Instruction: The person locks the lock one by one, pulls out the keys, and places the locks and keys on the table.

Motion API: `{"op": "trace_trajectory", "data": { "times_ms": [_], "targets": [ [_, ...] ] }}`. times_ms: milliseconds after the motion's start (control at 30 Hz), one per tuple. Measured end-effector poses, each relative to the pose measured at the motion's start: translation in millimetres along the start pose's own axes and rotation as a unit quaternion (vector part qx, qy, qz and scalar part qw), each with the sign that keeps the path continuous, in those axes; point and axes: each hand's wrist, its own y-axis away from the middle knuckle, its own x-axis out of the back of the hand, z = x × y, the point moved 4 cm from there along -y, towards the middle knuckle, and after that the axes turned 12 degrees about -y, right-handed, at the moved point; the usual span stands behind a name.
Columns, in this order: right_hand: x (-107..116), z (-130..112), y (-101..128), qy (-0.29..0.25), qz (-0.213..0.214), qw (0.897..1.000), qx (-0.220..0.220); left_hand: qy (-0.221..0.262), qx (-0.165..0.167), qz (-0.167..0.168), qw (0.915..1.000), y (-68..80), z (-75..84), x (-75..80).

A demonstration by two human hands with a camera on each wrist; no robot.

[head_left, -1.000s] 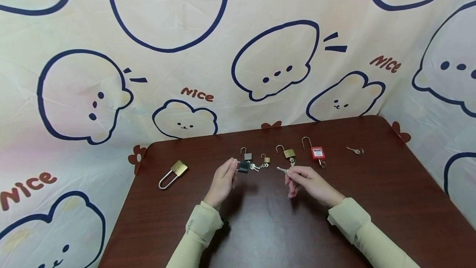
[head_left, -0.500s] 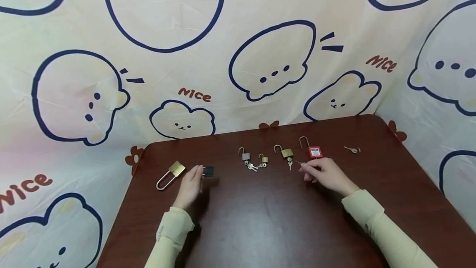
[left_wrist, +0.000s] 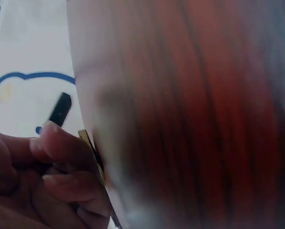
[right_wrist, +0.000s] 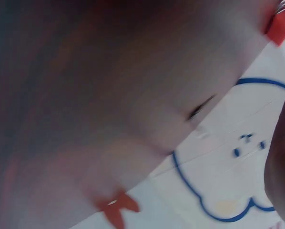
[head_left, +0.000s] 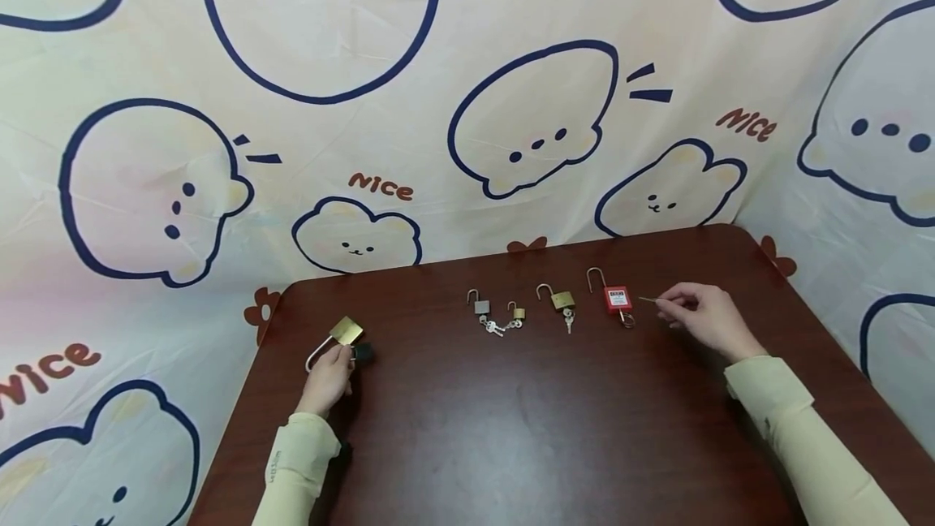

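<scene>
- Two hands at work, mine, well apart over the brown table [head_left: 526, 445].
- Left hand [head_left: 326, 378], near the table's left edge: fingers curled round a small black padlock [head_left: 362, 353], which sits just beside the long-shackle brass padlock [head_left: 338, 340]. Best practice as I judge it: lower the black one flat and let go without knocking the brass neighbour.
- Right hand [head_left: 703, 316], toward the right edge: thumb and forefinger pinch a thin key [head_left: 648, 299], its tip pointing at the red padlock [head_left: 616, 297]. Keep the pinch firm and the key level.
- Back row, toward the far edge, untouched: small grey padlock [head_left: 480, 304], tiny brass padlock [head_left: 516, 312], medium brass padlock [head_left: 559, 299], each with keys beside it.
- Wrist views: blurred; little to check there.
</scene>
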Motion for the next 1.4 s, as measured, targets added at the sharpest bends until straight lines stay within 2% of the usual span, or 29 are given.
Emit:
{"op": "trace_trajectory", "data": {
  "times_ms": [300, 433, 633, 800, 1033, 1167, 1400],
  "targets": [
    [31, 29, 3, 0.013, 0.017, 0.999, -0.033, -0.033, -0.002, -0.033, 0.9989, -0.3, -6.1, 4.6],
    [35, 36, 2, 0.02, 0.014, 0.999, -0.041, -0.078, 0.011, -0.036, 0.9963, 0.1, -7.7, 8.1],
    [40, 43, 1, 0.031, 0.026, 0.997, -0.063, -0.174, 0.023, -0.058, 0.9828, -1.1, -12.0, 13.2],
    [41, 46, -1, 0.033, 0.014, 0.996, -0.081, -0.222, 0.031, -0.077, 0.9715, -3.4, -15.7, 14.7],
    [39, 48, -2, 0.047, 0.017, 0.994, -0.099, -0.298, 0.017, -0.074, 0.9516, -7.0, -11.7, 14.6],
    [39, 48, -1, 0.059, 0.021, 0.992, -0.106, -0.315, 0.011, -0.077, 0.9457, -6.5, -7.5, 14.2],
    [39, 45, 0, 0.067, 0.034, 0.991, -0.107, -0.324, 0.018, -0.079, 0.9427, -4.0, -4.0, 15.2]
  ]
}}
